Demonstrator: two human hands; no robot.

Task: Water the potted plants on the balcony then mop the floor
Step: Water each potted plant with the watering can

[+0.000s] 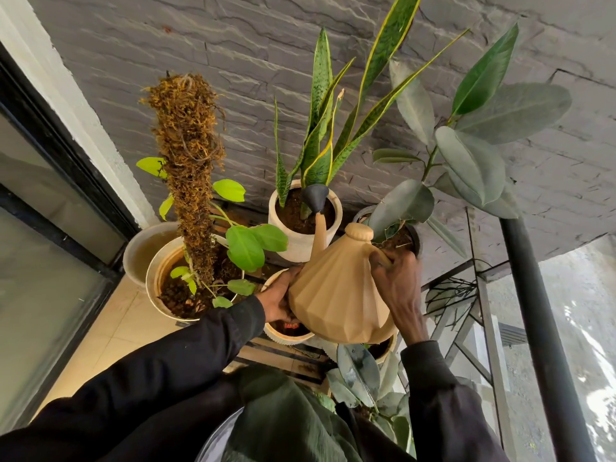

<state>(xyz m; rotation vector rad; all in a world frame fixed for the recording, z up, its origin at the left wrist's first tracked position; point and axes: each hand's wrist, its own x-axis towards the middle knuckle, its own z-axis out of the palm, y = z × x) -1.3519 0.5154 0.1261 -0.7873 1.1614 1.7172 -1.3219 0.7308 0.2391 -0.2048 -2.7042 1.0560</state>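
Watering can (pixel 336 295), tan and ribbed, hangs tilted over the cluster of pots in the balcony corner, its dark sprinkler head (pixel 315 196) just above the soil of the white pot (pixel 300 241) that holds the snake plant (pixel 320 151). This looks like the watering step, with the mopping not yet begun; whether water is actually running from the head is too fine to tell. The right hand (pixel 396 288) has its fingers curled tight round the handle at the back of the can, bearing the weight. The left hand (pixel 278 298) is spread wide against the can's lower left side, thumb on the ribs, steadying it; its fingertips are hidden behind the can. Next the can likely needs tipping a little more, then swinging to the neighbours: the pot with the moss pole (pixel 163 275) on the left and the rubber plant (pixel 466 155) on the right. That calls for keeping the spout low and clear of the leaves so water lands on soil, not on the tiled floor (pixel 110 325).
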